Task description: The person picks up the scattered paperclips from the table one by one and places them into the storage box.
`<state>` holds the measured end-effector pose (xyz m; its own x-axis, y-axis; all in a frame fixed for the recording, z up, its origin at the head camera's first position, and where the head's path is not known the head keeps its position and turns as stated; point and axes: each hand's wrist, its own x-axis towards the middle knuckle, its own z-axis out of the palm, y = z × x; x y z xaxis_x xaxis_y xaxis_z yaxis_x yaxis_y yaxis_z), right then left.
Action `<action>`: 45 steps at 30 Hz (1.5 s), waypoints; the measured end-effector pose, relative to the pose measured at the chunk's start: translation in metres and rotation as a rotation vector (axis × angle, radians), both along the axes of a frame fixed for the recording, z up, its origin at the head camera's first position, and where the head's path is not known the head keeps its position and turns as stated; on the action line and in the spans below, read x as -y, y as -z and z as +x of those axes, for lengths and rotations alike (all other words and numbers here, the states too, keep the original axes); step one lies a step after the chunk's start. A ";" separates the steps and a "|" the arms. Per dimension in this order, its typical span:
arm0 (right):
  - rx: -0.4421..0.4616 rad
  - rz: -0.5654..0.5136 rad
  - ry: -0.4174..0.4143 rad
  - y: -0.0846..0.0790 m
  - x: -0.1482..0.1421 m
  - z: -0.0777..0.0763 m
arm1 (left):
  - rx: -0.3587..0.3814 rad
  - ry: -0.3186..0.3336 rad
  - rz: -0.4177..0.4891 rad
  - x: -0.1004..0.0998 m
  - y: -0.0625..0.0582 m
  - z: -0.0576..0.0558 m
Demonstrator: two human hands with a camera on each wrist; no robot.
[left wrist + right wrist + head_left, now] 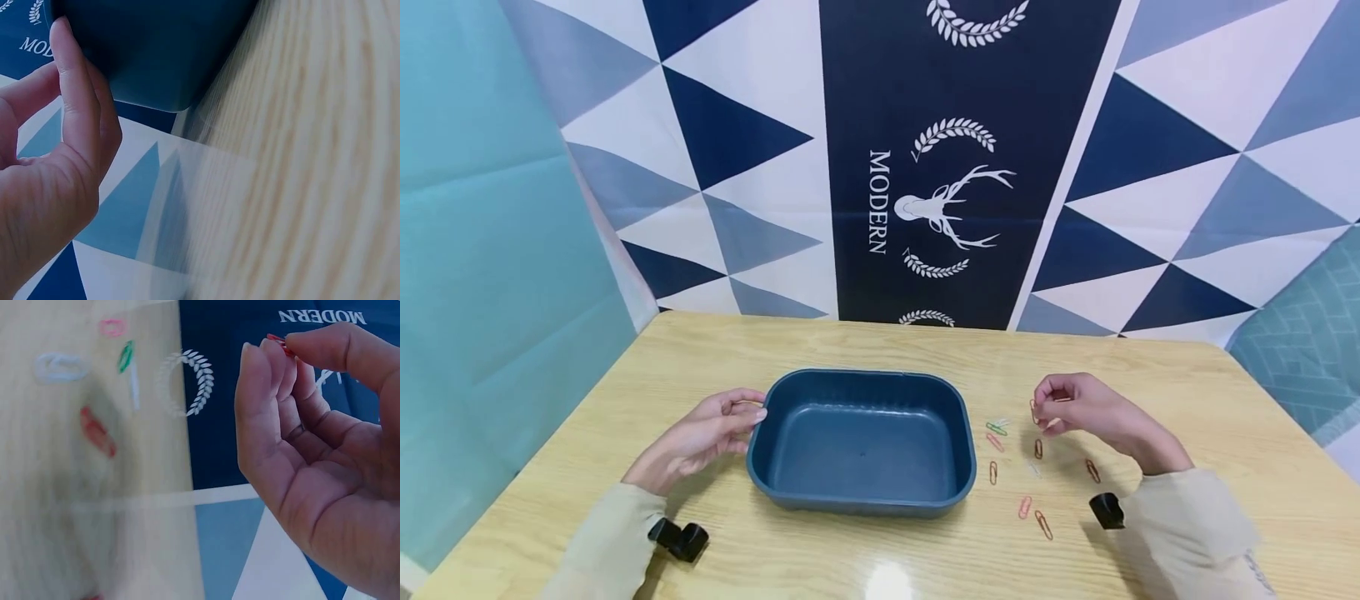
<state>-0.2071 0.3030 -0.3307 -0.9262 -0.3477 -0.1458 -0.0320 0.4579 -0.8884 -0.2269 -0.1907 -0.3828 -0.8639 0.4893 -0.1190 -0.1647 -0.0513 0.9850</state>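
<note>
1 bin (862, 454), 10 paperclips (1043, 525)

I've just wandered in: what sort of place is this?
Probably an indoor workspace, judging by the wooden table, the loose paper clips on it and the patterned backdrop behind.

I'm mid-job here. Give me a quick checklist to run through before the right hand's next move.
1. Right hand pinching the red clip: ok, held at the fingertips.
2. Bin upright on the table, opening upward: ok.
3. Left hand touching the bin's left side: ok.
4. Left hand firmly gripping the bin: cannot tell.
5. Red clip above the bin: not ok, it is off to the bin's right.
6. Green clip separate from the white clip beside it: cannot tell, they bunch closely.
</note>
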 end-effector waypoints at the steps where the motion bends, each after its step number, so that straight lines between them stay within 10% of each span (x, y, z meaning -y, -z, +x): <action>1: -0.009 0.000 0.006 -0.002 0.001 0.000 | -0.002 0.001 0.001 -0.001 0.000 -0.001; 45: -0.177 0.067 0.012 -0.033 0.122 -0.017 | -0.003 0.047 0.076 0.002 0.007 0.001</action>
